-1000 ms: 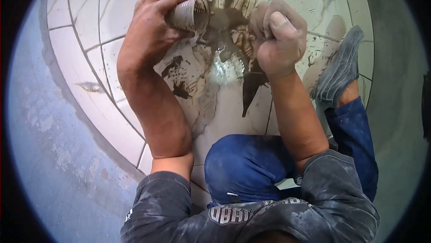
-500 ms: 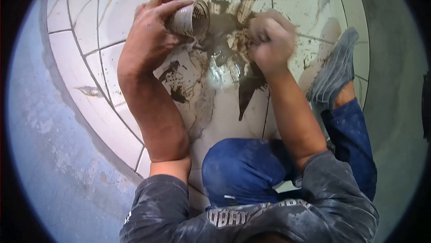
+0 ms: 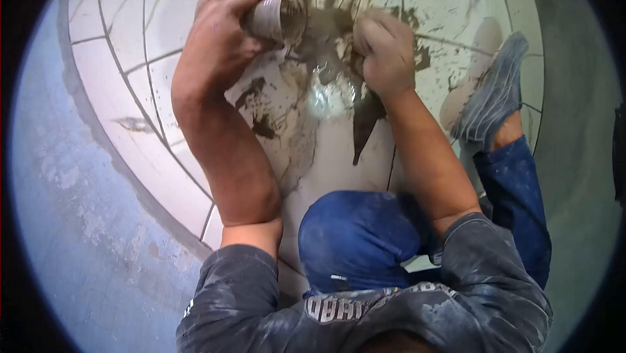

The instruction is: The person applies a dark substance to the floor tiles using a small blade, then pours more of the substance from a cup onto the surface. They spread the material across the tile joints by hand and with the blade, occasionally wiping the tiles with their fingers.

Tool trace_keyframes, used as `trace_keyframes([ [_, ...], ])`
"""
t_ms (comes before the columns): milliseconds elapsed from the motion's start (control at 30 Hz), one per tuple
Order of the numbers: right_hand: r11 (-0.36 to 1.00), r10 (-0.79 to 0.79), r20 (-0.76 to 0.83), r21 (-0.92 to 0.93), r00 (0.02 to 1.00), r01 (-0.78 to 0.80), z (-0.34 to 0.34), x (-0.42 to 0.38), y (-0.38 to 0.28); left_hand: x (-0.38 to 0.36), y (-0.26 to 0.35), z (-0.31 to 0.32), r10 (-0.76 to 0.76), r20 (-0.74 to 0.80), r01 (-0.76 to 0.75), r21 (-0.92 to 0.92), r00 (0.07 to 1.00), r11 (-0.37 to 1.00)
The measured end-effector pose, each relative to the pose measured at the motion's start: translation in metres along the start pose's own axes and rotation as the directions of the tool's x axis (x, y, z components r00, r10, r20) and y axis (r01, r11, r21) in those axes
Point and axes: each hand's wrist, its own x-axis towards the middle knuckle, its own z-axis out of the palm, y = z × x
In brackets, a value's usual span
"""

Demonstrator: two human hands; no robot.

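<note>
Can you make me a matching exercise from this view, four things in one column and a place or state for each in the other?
Things:
1. cup
2. left hand
3. right hand
4. shoe

Places or states:
a. closed in a fist over the wet brown smear
b. tipped on its side, mouth to the right
c. on the tiles at right
d. wrapped around the cup

Pairs: 1-b, 2-d, 3-a, 4-c

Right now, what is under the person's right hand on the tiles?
Wet grey-brown grout is smeared on the white tile floor around the right hand, pooling beside the cup held tipped in the left hand. The closed fist hides whatever it presses on the tile.
</note>
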Motion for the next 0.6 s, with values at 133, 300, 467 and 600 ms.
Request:
trace_keyframes([
  [133, 0.975, -0.14, 0.023, -0.168, 0.99, 0.142, -0.008, -0.011, 0.039, -0.011, -0.005, 0.001, -0.027, 0.023, 0.027, -0.002, 0.999, 1.0],
  [300, 0.984, 0.067, 0.053, 0.163, 0.996, -0.075, -0.009, 0.008, -0.009, -0.008, -0.006, 0.001, -0.055, 0.012, 0.055, 0.01, 0.998, 0.998],
  [467, 0.965, 0.091, 0.055, 0.241, 0.994, -0.102, -0.01, 0.008, -0.008, -0.002, -0.007, 0.0, 0.034, -0.032, -0.034, -0.016, 0.999, 0.999],
  [600, 0.971, -0.142, -0.036, -0.197, 0.989, 0.132, -0.001, -0.006, 0.015, -0.001, 0.004, -0.004, -0.019, 0.01, 0.019, 0.009, 1.0, 1.0],
])
